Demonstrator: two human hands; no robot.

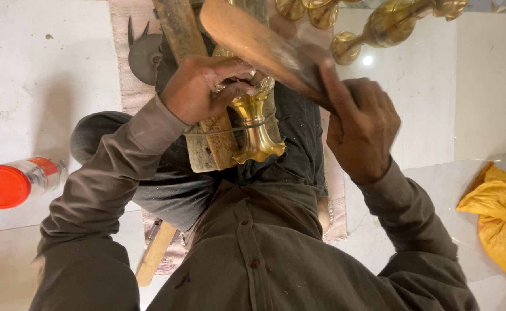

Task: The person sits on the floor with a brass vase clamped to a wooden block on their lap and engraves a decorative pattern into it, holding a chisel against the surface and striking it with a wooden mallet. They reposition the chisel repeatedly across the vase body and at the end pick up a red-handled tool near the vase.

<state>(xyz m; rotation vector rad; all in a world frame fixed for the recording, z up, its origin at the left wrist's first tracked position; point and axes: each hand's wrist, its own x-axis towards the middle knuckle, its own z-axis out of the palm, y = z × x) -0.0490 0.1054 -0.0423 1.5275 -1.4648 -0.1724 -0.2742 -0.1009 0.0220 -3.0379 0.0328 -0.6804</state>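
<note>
Two hands work brass over white tiled floor (46,86)

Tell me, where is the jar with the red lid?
The clear jar with the red lid lies on the white floor at the picture's left edge, beside the left sleeve.

The person wore a dark brown long-sleeved shirt (253,242) with a line of small round buttons down its front. Both sleeves reached the wrists, leaving the left hand (198,86) and right hand (359,129) bare. Dark grey trousers (172,184) covered the folded legs.
</note>
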